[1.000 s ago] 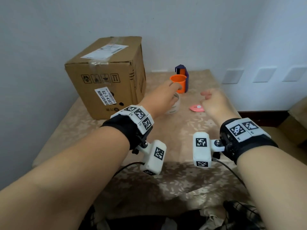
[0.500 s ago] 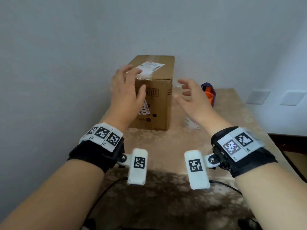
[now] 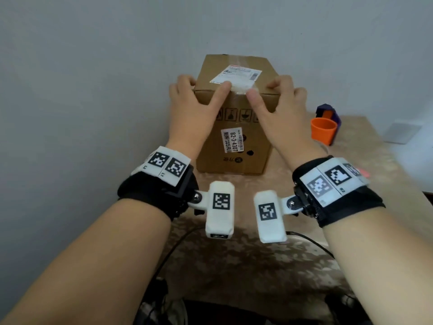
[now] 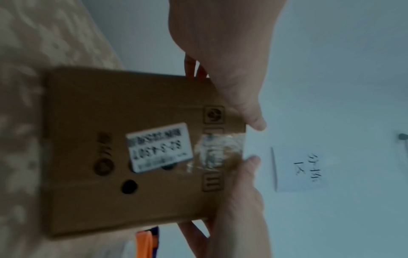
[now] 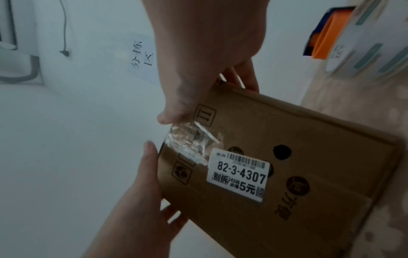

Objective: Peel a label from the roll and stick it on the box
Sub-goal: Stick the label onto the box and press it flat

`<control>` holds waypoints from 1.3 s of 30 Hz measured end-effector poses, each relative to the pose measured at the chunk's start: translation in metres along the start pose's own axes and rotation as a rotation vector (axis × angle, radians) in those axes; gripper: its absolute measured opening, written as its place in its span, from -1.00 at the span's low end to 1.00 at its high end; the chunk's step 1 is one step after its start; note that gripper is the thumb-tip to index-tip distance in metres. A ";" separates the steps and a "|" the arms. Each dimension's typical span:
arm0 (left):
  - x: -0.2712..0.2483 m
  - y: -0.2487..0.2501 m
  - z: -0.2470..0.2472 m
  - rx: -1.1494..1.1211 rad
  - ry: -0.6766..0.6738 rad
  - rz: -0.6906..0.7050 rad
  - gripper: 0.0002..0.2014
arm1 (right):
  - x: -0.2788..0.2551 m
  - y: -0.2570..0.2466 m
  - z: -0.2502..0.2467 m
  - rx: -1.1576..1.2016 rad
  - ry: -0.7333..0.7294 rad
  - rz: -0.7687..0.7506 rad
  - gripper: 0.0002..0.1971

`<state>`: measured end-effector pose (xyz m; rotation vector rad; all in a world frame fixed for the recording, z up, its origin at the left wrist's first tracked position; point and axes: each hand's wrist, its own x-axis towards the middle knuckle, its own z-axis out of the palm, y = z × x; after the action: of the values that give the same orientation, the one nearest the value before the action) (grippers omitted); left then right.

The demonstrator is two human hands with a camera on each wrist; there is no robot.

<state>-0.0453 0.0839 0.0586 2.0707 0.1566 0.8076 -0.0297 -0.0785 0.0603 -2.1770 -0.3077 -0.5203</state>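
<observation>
- Left hand (image 3: 192,109): grip on the upper left corner of the box; thumb across the front top edge, fingers curled over the left side. Carries no label.
- Box (image 3: 234,146): brown cardboard, upright on the tabletop (image 3: 234,266) against the wall, held between both hands. Whether it is lifted or merely steadied cannot be told.
- Shipping label (image 3: 236,77): large white sheet already on the box top, under clear tape. Judged to be original, not from the roll.
- Barcode sticker (image 3: 230,139): on the front face, marked 82-3-4307. Likewise judged original.
- Right hand (image 3: 278,106): grip on the upper right corner of the box, thumb on the front edge, fingers curled over the top and right side. Carries no label.
- Label roll (image 5: 371,47): white, printed labels showing, on the tabletop to the right of the box, apart from both hands; seen only in the right wrist view.
- Orange cup (image 3: 323,131): right of the box, in front of a purple object (image 3: 328,112).
- Progress: judged early. Box being positioned; no label peeled yet, none freshly stuck. Peeling and sticking both remain.
</observation>
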 end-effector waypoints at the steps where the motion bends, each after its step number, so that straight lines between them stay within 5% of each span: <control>1: 0.002 0.003 0.002 0.041 0.013 0.029 -0.38 | 0.002 -0.001 0.003 -0.036 0.036 0.000 -0.44; 16: 0.007 -0.024 0.015 0.277 0.010 0.204 -0.34 | 0.013 0.006 0.015 -0.332 0.091 -0.164 -0.33; 27: 0.009 -0.008 0.001 0.770 -0.207 0.443 -0.03 | 0.004 0.008 0.015 -0.542 -0.034 -0.215 -0.17; 32: 0.023 0.005 0.004 0.664 -0.267 0.550 -0.41 | 0.003 0.009 0.011 -0.566 -0.071 -0.235 -0.12; 39: 0.026 -0.008 0.001 0.731 -0.294 0.702 -0.30 | 0.008 0.009 0.000 -0.576 -0.100 -0.272 -0.12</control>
<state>-0.0229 0.0985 0.0648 2.9756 -0.5484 0.9163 -0.0196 -0.0840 0.0579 -2.7426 -0.5694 -0.7186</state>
